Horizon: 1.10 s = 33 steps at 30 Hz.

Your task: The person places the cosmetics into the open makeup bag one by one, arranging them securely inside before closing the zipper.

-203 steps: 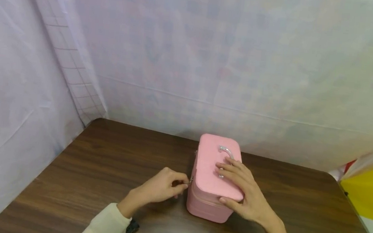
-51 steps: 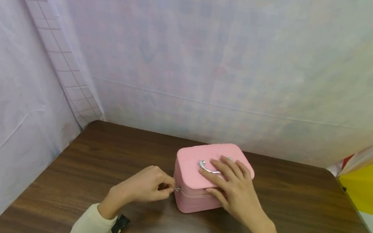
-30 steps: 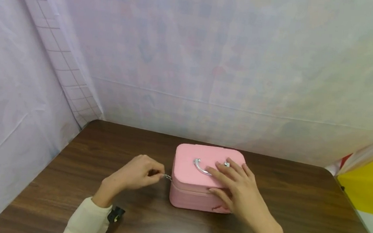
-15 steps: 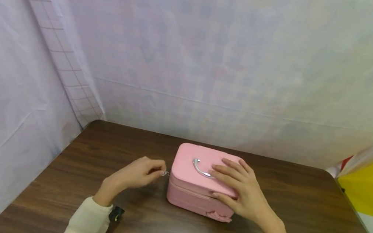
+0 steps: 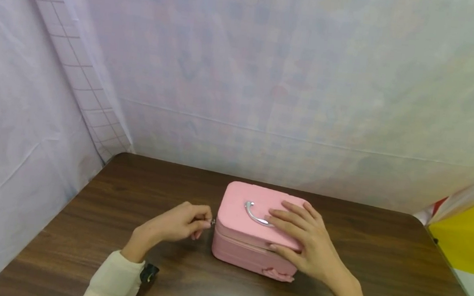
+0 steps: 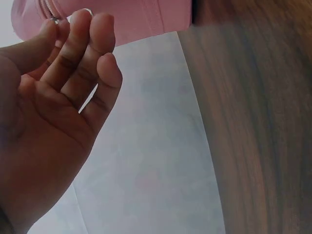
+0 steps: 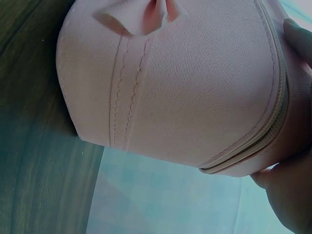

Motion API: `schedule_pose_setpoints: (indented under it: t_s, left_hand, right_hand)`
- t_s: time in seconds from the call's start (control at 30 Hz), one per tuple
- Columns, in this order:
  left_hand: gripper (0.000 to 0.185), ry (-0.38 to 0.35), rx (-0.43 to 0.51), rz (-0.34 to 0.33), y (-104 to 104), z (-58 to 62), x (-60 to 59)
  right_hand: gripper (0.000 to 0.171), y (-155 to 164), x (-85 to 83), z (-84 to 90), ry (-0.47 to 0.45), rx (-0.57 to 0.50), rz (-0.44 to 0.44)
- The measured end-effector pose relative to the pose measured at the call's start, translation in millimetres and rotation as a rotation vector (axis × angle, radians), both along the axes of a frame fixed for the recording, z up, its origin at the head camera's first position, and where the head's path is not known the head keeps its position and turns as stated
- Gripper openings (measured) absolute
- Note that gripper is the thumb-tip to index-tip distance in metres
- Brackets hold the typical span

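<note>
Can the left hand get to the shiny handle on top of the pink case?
Probably yes. The left hand pinches the zipper pull beside the pink case; the metal handle lies mostly bare beside the right hand's fingertips.

Head view looks down from above; both close wrist views share the pink case (image 5: pixel 255 232).

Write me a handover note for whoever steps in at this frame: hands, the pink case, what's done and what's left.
Left hand pinches the zipper pull at the left end of the pink case.
Right hand lies flat on the lid, fingers beside the metal handle.
The case sits on the wooden table, lid down.
Done: both hands placed.
Left: how far the zip has run cannot be told; lid not yet lifted.
</note>
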State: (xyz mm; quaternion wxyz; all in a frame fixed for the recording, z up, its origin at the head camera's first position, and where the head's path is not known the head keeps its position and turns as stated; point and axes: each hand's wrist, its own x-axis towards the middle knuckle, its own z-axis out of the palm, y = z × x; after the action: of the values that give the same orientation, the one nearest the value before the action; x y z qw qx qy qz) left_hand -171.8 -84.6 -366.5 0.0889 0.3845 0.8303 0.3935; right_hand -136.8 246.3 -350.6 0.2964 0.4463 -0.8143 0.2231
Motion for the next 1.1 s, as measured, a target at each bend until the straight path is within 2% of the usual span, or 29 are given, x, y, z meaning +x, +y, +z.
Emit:
schedule_pose_setpoints:
  t_s: [0.2, 0.4, 0.57, 0.67, 0.77, 0.9, 1.1]
  left_hand:
    - [0.009, -0.011, -0.004, 0.023, 5, -3.8, -1.5]
    - [0.008, 0.036, -0.029, 0.026, 10, -7.4, -2.5]
    - [0.011, 0.080, -0.046, 0.012, 10, -5.4, -1.4]
    - [0.013, 0.111, -0.038, -0.009, 6, -2.2, -1.2]
    - [0.015, 0.176, -0.027, -0.007, 2, 1.9, -2.0]
    - [0.017, 0.246, -0.036, -0.008, 0, 4.7, -3.5]
    - [0.015, 0.257, -0.065, -0.028, 1, 8.0, -1.0]
  right_hand:
    - [0.049, 1, 0.1, 0.0, 0.002, 0.001, -0.005]
    - [0.049, 1, -0.3, -0.3, 0.015, -0.005, 0.002]
    - [0.048, 1, 0.4, -0.9, 0.017, -0.008, -0.009]
    - [0.049, -1, 1.8, -2.5, 0.025, -0.012, -0.060]
    - [0.048, -5, 3.8, -4.4, 0.022, -0.006, -0.136]
    - [0.048, -11, 8.3, -6.4, -0.023, 0.002, -0.212]
    - [0.049, -15, 13.0, -9.4, -0.073, -0.024, -0.244]
